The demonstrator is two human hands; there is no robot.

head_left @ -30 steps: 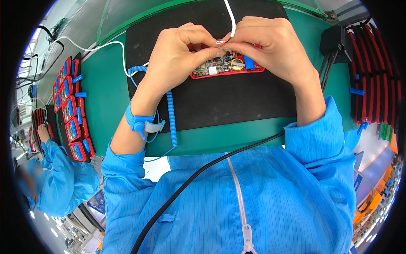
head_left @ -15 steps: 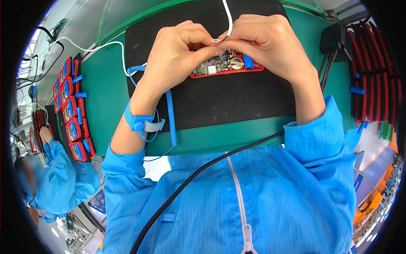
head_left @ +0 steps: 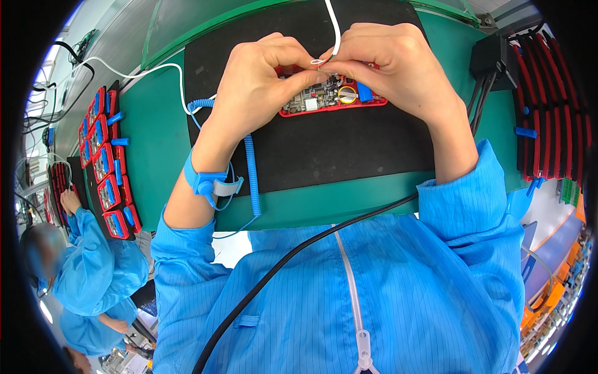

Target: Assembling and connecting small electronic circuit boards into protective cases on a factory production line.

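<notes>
A white cable (head_left: 334,30) comes down from the top of the view, and its thin inner wires (head_left: 317,62) end between my fingertips. My left hand (head_left: 269,78) is closed in a pinch at these wires. From the other side, my right hand (head_left: 392,70) pinches at the same spot, close to the end of the white sheath. Just beneath both hands is a circuit board (head_left: 324,96) in a red frame, with a round yellow-rimmed coin cell (head_left: 347,95) and a blue block (head_left: 364,93) on it. My fingers hide the board's far edge and the exact wire ends.
The board lies on a black mat (head_left: 336,149) over a green tabletop (head_left: 149,137). A blue wrist strap (head_left: 208,184) with a coiled cord (head_left: 251,168) is on my left wrist. Red-framed boards (head_left: 103,159) stand left, red-edged racks (head_left: 548,112) right. Co-workers (head_left: 87,268) sit at left.
My hands stay pinched at the wires with only slight movement. The board has shifted very slightly to the left. At far left, more of a second co-worker shows.
</notes>
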